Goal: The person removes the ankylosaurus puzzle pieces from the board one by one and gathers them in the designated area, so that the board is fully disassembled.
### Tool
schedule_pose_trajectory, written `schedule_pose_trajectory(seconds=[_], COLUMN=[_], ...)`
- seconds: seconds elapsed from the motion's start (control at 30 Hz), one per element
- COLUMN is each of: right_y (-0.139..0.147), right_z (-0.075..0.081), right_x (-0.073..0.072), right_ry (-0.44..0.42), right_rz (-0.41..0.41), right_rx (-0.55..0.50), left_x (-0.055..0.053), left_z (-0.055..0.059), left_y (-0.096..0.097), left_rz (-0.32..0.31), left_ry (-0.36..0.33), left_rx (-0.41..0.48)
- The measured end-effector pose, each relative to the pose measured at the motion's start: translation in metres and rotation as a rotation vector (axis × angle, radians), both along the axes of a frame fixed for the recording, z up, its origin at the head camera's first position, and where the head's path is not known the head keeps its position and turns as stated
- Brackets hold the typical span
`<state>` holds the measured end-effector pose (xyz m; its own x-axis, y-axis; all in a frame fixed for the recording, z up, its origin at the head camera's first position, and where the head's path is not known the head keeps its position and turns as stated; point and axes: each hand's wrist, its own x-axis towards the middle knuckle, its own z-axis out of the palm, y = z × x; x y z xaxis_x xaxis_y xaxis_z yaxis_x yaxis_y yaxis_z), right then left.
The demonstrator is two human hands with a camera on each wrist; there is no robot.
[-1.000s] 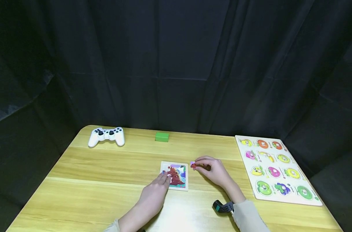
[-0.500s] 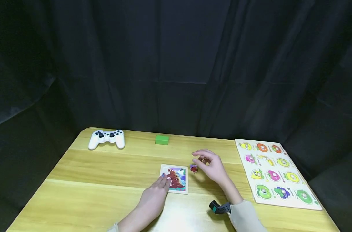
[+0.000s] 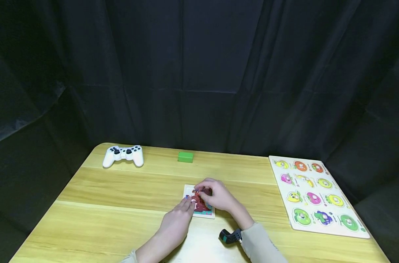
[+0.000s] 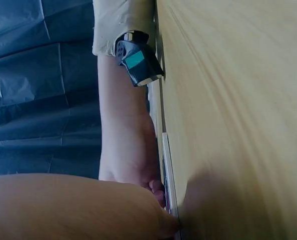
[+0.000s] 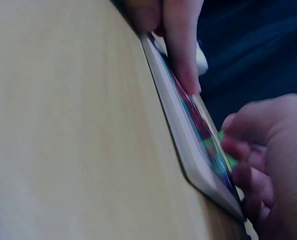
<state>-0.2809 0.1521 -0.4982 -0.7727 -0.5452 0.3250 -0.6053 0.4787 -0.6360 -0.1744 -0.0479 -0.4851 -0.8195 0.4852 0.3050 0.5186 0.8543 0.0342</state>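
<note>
A small square picture puzzle (image 3: 202,213) with a pale frame and a red dragon-like figure lies mid-table. My left hand (image 3: 175,223) rests on its left side with fingers extended; in the right wrist view a left fingertip (image 5: 188,82) touches the picture. My right hand (image 3: 219,197) is over the upper right part, thumb and fingers curved down with their tips close together. In the right wrist view the right hand (image 5: 283,145) is at the puzzle's far edge. Whether a piece is between its fingers is hidden. The loose red-and-purple piece seen earlier is out of sight.
A white game controller (image 3: 123,155) lies at the back left of the wooden table (image 3: 113,197). A green block (image 3: 185,157) sits at the back middle. A large fruit peg board (image 3: 317,197) lies along the right side. Dark curtains hang behind.
My right hand lets go of the loose piece right of the puzzle, lifts a little, then moves left over the puzzle. My left hand stays on the puzzle. The head view shifts slightly.
</note>
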Motion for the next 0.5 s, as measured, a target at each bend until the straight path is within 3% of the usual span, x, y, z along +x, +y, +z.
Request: schedule_pose_trajectory(seconds=[0.17,0.5], right_y=[-0.0054,-0.0098], right_z=[-0.0035,-0.0061], right_x=[0.0042,0.0072], right_ry=[0.084,0.044], right_rz=[-0.012,-0.062], right_rx=[0.097,0.083], left_x=[-0.0011,0.0003], left_z=[0.0007,-0.0012], left_y=[0.0006,0.0015], left_rz=[0.005,0.000], left_ry=[0.013,0.037], left_rx=[-0.019,-0.005])
